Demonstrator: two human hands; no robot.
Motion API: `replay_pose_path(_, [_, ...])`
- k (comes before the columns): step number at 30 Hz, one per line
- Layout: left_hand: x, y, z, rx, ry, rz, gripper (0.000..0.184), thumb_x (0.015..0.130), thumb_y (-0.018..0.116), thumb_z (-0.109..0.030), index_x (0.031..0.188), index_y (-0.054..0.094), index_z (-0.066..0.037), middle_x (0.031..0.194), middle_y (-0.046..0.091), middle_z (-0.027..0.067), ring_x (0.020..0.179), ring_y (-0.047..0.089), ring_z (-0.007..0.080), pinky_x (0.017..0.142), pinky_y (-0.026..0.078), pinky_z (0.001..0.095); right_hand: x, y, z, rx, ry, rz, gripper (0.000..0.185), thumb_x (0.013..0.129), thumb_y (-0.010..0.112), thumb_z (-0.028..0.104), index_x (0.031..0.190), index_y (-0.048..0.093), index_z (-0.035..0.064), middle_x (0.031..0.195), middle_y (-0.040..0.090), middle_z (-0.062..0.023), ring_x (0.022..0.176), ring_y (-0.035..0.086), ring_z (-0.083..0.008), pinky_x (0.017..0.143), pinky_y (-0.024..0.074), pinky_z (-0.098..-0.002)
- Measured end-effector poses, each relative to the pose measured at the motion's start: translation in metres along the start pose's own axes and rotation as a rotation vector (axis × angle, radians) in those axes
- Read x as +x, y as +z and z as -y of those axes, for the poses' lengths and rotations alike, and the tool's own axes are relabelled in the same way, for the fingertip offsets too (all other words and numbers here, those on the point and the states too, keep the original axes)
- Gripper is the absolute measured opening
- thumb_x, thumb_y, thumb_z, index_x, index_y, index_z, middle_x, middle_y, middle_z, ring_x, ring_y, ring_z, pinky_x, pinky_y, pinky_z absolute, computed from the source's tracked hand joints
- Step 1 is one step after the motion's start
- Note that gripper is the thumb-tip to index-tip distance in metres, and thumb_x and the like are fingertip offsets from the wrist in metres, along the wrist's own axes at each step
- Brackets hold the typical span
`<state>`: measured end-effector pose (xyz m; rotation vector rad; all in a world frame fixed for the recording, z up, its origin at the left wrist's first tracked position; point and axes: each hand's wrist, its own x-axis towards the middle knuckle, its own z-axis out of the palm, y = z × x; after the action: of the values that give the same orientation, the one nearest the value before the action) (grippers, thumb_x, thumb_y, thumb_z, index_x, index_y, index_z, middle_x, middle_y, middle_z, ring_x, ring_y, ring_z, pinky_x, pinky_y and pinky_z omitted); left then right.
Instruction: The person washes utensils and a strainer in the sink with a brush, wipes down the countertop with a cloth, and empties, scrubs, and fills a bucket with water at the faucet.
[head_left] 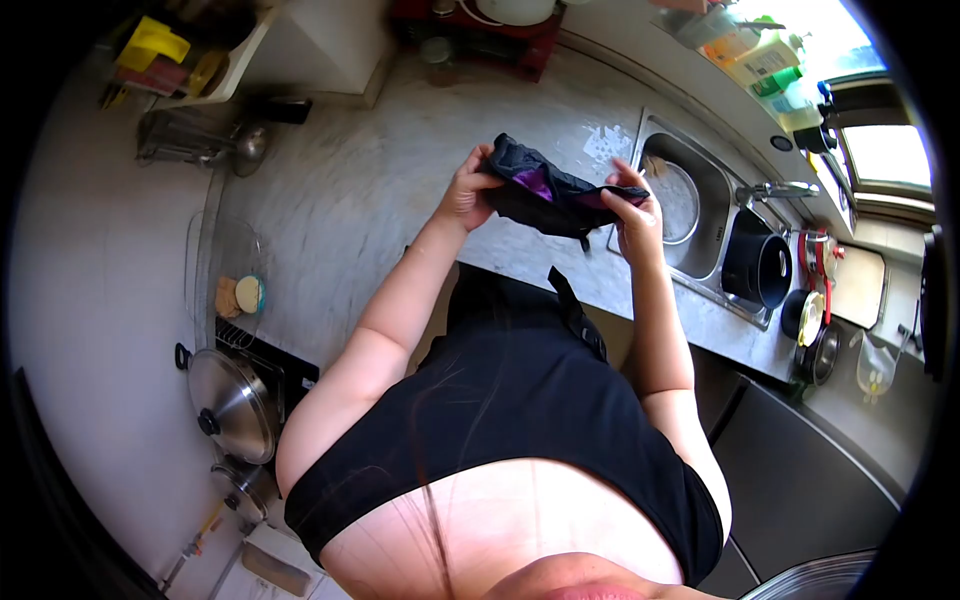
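Observation:
Above the marble counter (330, 230), a black fabric item with purple lining (545, 190) is stretched between my two hands; its exact kind I cannot make out. My left hand (468, 192) grips its left end, thumb on the near side and fingers behind. At the right end, my right hand (634, 212) pinches the edge between thumb and fingers, with some fingers raised. A short dark tab hangs from the item's lower edge. Purple shows along the fold in the middle and near the right thumb.
Right of my hands is a steel sink (712, 180) holding a round basin (675, 205) and a black pot (757, 262), beside a faucet (785, 190). Bottles (770, 65) line the windowsill. At left are a lidded pan (235, 405) and a ladle (250, 145). A glass jar (437, 60) stands at the back.

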<state>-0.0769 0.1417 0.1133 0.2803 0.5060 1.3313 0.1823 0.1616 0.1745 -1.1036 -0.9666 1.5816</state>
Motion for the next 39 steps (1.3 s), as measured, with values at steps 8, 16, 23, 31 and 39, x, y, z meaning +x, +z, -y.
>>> replay_pose_path(8, [0.007,0.019,-0.012,-0.176,-0.219,0.092,0.056,0.088,0.053,-0.041,0.123,0.054,0.002,0.123,0.058,0.0171,0.116,0.055,0.0306,0.104,0.039,0.0438,-0.010,-0.013,0.018,-0.200,-0.178,-0.101,0.016,0.086,0.068,0.008,0.100,0.070,0.0002,0.094,0.067,-0.0031,0.087,0.058,-0.0083,0.082,0.0441,-0.0216])
replay_pose_path(16, [0.026,-0.046,-0.020,-0.120,-0.712,-0.090,0.038,0.078,0.046,-0.008,0.108,0.053,0.014,0.101,0.065,0.0248,0.090,0.067,0.0328,0.090,0.053,0.0432,-0.006,-0.025,0.019,0.042,-0.074,-0.331,0.020,0.091,0.064,0.016,0.108,0.069,0.0068,0.088,0.065,0.0014,0.075,0.055,-0.0067,0.066,0.0390,-0.0172])
replay_pose_path(23, [0.079,-0.090,-0.033,-0.189,-0.590,-0.014,0.029,0.079,0.048,-0.004,0.102,0.056,0.012,0.101,0.064,0.0226,0.096,0.065,0.0319,0.091,0.051,0.0435,0.015,-0.045,-0.002,0.235,0.243,-0.437,0.028,0.096,0.052,0.024,0.123,0.058,0.0236,0.110,0.057,0.0041,0.102,0.049,-0.0115,0.084,0.0393,-0.0468])
replay_pose_path(31, [0.057,0.003,-0.081,0.424,-0.017,-0.112,0.055,0.070,0.062,0.011,0.124,0.050,0.007,0.119,0.059,0.0163,0.113,0.056,0.0260,0.100,0.042,0.0341,0.006,-0.033,0.040,0.396,-0.133,-0.311,0.036,0.100,0.040,0.019,0.135,0.046,0.0188,0.118,0.060,-0.0049,0.104,0.059,-0.0199,0.088,0.0460,-0.0448])
replay_pose_path(39, [0.028,-0.106,-0.072,0.647,-0.698,-0.045,0.048,0.079,0.056,0.005,0.125,0.050,-0.006,0.100,0.066,0.0096,0.072,0.061,0.0097,0.055,0.047,0.0219,0.001,-0.068,0.009,0.466,0.056,-0.483,0.033,0.099,0.041,0.018,0.131,0.050,0.0202,0.119,0.059,-0.0067,0.103,0.058,-0.0225,0.088,0.0432,-0.0494])
